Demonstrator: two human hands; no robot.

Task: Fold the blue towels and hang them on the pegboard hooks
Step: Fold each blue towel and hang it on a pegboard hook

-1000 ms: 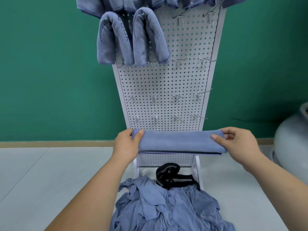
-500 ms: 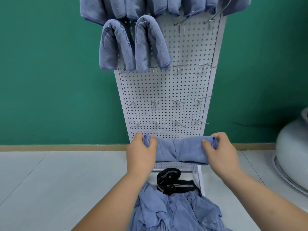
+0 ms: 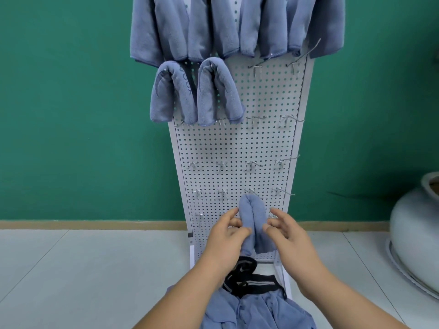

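Note:
A folded blue towel [image 3: 253,217] is bent into an upside-down U, fold at the top, in front of the lower part of the white pegboard [image 3: 237,143]. My left hand [image 3: 225,238] pinches its left half and my right hand [image 3: 287,236] holds its right half with thumb and fingertips. The towel's top is just under a hook [image 3: 251,191]; I cannot tell whether it touches one. Two folded towels [image 3: 173,93] [image 3: 218,91] hang in the second row. Several more hang along the top row [image 3: 213,24].
A heap of loose blue towels [image 3: 256,312] lies on the floor at the board's foot, with a black strap [image 3: 247,279] on it. Bare hooks [image 3: 255,67] stick out of the board's right and lower rows. A large pale pot [image 3: 415,233] stands at the right.
My hands have come together, bending the long folded towel in half so its fold points up. The view has tilted up, showing more of the top row.

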